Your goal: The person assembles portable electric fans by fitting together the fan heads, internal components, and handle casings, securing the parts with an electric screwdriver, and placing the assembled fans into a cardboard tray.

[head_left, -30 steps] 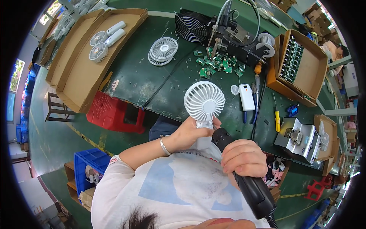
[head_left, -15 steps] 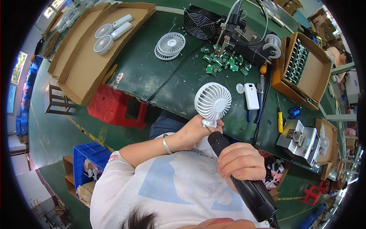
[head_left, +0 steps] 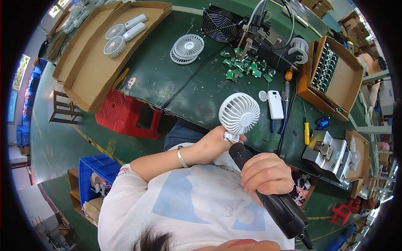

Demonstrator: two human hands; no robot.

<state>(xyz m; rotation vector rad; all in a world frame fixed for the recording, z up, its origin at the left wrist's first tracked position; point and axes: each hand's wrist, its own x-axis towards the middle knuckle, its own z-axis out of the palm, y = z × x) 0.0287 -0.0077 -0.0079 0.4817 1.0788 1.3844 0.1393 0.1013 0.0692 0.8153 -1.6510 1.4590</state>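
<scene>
My left hand (head_left: 215, 143) is closed around the neck of a white handheld fan (head_left: 239, 112), its round slatted head tilted up over the table's near edge. In my right hand (head_left: 268, 173) is a black electric screwdriver (head_left: 287, 213), gripped round the body. Its tip points at the fan's neck beside my left fingers; whether it touches a screw I cannot make out. Just right of the fan lies a white fan handle (head_left: 275, 104) with a small round grille piece beside it. Farther off, two white fan grilles (head_left: 188, 47) lie stacked.
A cardboard tray (head_left: 90, 83) with two small fans stands at left. Green circuit boards (head_left: 251, 67) lie scattered before a black soldering machine (head_left: 272, 46). At right are a wooden box (head_left: 349, 83) of boards, a yellow screwdriver (head_left: 306, 134) and a metal fixture (head_left: 324, 152). A cable crosses the table.
The fan and my left hand have shifted slightly right and down, the fan head turning a little. The electric screwdriver has moved slightly right with my right hand.
</scene>
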